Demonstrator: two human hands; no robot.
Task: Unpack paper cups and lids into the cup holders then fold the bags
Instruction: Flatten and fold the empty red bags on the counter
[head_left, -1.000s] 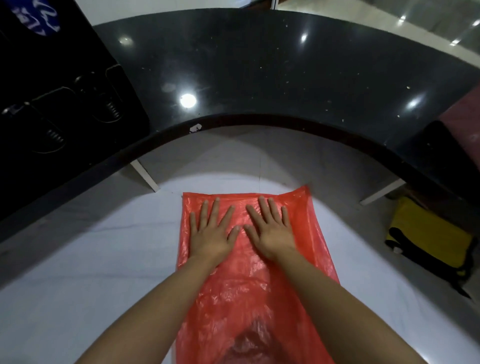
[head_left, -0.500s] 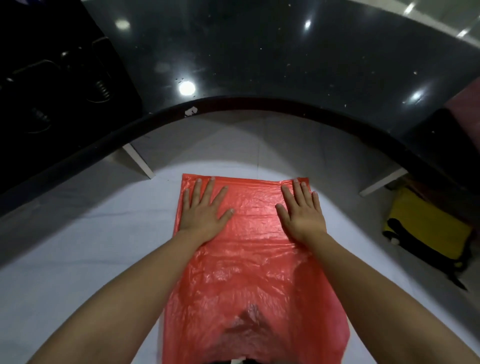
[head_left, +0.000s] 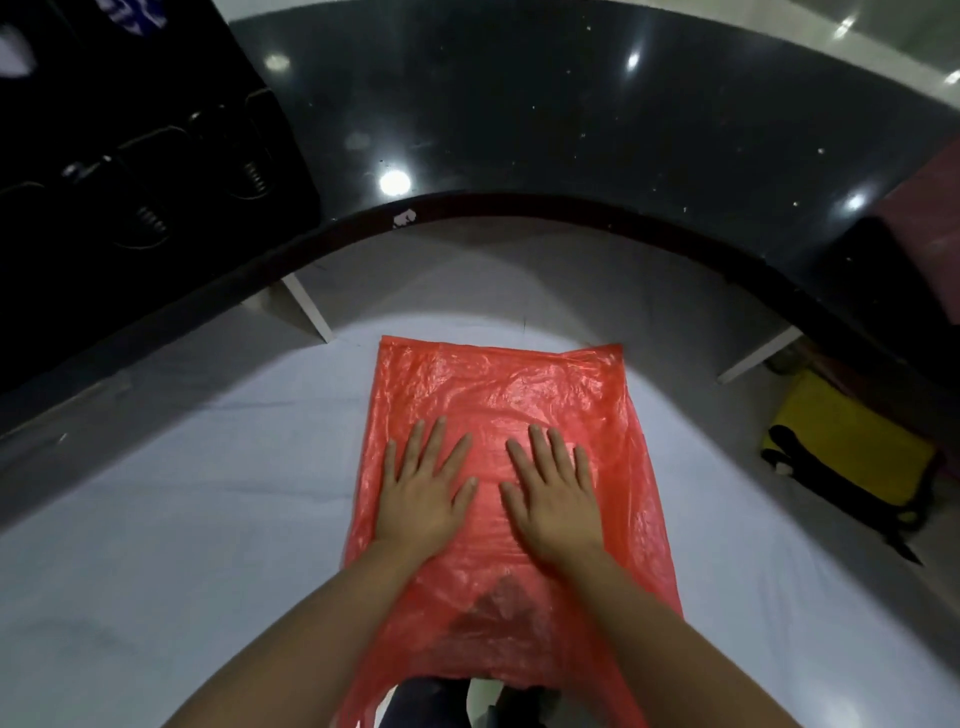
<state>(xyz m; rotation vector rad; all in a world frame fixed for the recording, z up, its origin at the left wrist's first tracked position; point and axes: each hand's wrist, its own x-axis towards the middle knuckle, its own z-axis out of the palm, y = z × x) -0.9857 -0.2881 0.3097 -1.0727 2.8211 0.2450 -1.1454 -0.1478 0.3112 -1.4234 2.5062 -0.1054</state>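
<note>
A red plastic bag (head_left: 498, 467) lies flat and lengthwise on the white surface (head_left: 208, 519), its far edge toward the curved black counter (head_left: 519, 130) and its near end hanging over the surface's near edge, where the handle loops trail out of frame. The film is wrinkled throughout, with a raised crease at the far right corner. Both hands rest palm-down on the bag's middle section, side by side. The left hand (head_left: 423, 493) lies flat with fingers straight and spread, thumb pointing toward the bag's centre line; its grip is wide and holds nothing. The right hand (head_left: 556, 499) lies the same way, fingers straight and slightly spread, thumb angled toward the left hand; its grip is likewise wide, pressing the film only. The 2 thumbs are near each other but apart. A dark patch shows through the film on the near side of the hands. Left of the bag and beyond the counter edge stands a black cup holder unit (head_left: 135, 182) with several round openings and visible springs; contents cannot be told. Right of the bag, below the surface level, a yellow-and-black bag (head_left: 852, 467) sits on the floor.
</note>
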